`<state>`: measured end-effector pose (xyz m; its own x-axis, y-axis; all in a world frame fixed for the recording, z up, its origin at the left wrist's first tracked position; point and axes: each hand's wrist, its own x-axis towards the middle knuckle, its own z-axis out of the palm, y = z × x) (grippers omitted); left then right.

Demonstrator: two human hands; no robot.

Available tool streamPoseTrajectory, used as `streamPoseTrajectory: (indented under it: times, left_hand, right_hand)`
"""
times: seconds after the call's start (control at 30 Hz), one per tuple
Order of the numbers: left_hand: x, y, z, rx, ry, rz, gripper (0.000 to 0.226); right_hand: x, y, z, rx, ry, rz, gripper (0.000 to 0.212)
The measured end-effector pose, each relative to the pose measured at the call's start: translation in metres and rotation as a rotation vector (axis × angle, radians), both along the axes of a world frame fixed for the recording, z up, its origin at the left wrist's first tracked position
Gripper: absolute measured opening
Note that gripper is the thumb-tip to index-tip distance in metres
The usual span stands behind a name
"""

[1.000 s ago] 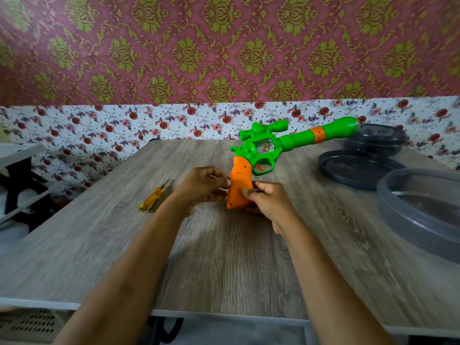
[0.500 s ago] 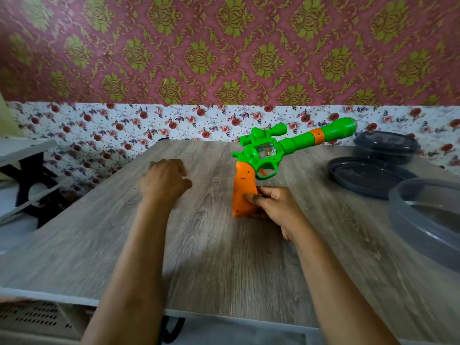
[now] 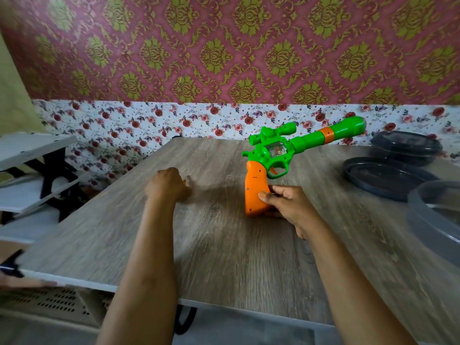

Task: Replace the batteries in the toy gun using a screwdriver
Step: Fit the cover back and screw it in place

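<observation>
Gun (image 3: 281, 155) stands on end, barrel (image 3: 331, 134) up and right.
Right hand (image 3: 286, 205) grips its handle (image 3: 255, 192); left hand (image 3: 166, 185) curls round the screwdriver (image 3: 185, 181) (a yellow bit shows).

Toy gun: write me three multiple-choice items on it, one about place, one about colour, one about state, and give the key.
1. Where does the dark round lid lie from the toy gun?
A. To its right, on the table
B. To its left
C. Under it

2. What colour is the gun's grip?
A. Blue
B. Orange
C. Black

3. What is the right hand doing?
A. Lying flat on the table
B. Lifting a lid
C. Gripping the gun's grip

Key:
1 A: the lid sits toward the table's right side, past the gun.
2 B: the grip is orange below the green body.
3 C: thumb and fingers curl round the grip.
</observation>
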<state>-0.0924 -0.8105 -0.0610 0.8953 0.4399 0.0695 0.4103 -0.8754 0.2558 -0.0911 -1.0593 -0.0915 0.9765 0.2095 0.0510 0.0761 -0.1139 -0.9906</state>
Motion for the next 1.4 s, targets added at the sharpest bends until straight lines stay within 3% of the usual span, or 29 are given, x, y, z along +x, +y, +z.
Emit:
streamPoseTrajectory:
  times: [0.1,0.23,0.4,0.53,0.67,0.8,1.03,1.4]
  left_hand:
    - [-0.003,-0.016,0.012,-0.163,-0.386,0.038,0.021]
    - [-0.009,-0.037,0.023,-0.438,-0.929,-0.111,0.023]
    - [-0.02,-0.067,0.03,-0.614,-1.263,-0.277,0.014]
    - [-0.026,-0.085,0.032,-0.627,-1.27,-0.424,0.023]
    - [-0.038,-0.09,0.029,-0.561,-1.301,-0.531,0.039]
    - [-0.045,-0.095,0.027,-0.622,-1.287,-0.55,0.03]
    - [-0.04,-0.101,0.021,-0.421,-1.272,-0.625,0.023]
    - [-0.039,-0.101,0.019,-0.381,-1.293,-0.598,0.025]
  right_hand:
    - [0.0,0.0,0.001,-0.001,0.002,-0.007,0.035]
    - [-0.002,0.0,0.001,0.028,0.02,0.002,0.028]
    - [-0.006,0.002,0.004,0.121,0.051,0.006,0.023]
    - [-0.009,0.003,0.007,0.147,0.051,-0.005,0.017]
    - [-0.009,0.001,0.008,0.151,0.054,0.027,0.03]
    - [-0.008,0.0,0.007,0.144,0.053,0.053,0.035]
    - [-0.01,0.0,0.009,0.152,0.06,0.046,0.035]
    - [-0.01,0.0,0.009,0.093,0.056,0.019,0.038]
